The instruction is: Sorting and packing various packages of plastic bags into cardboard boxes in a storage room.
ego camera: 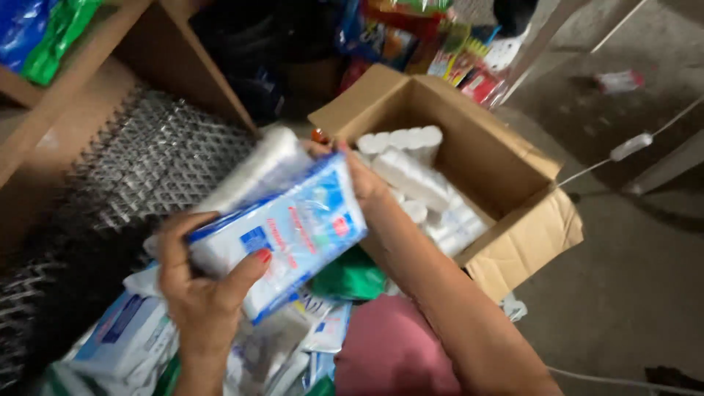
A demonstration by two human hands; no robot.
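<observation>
Both my hands hold one flat plastic pack (293, 231), white with blue edges and red marks, tilted up to the right. My left hand (202, 293) grips its lower left end, thumb on top. At the pack's upper right end is my right hand (363, 180), its fingers mostly hidden behind the plastic. A second clear-wrapped white pack (257, 169) lies just behind the first. To the right stands an open cardboard box (506, 176) with several white rolls (414, 176) inside.
Similar blue and white packs (132, 337) are piled below my hands. A metal mesh panel (147, 161) and wooden shelving (81, 59) stand at the left. Colourful packets (433, 44) lie behind the box. Bare concrete floor (631, 293) with a white cord (631, 147) spreads to the right.
</observation>
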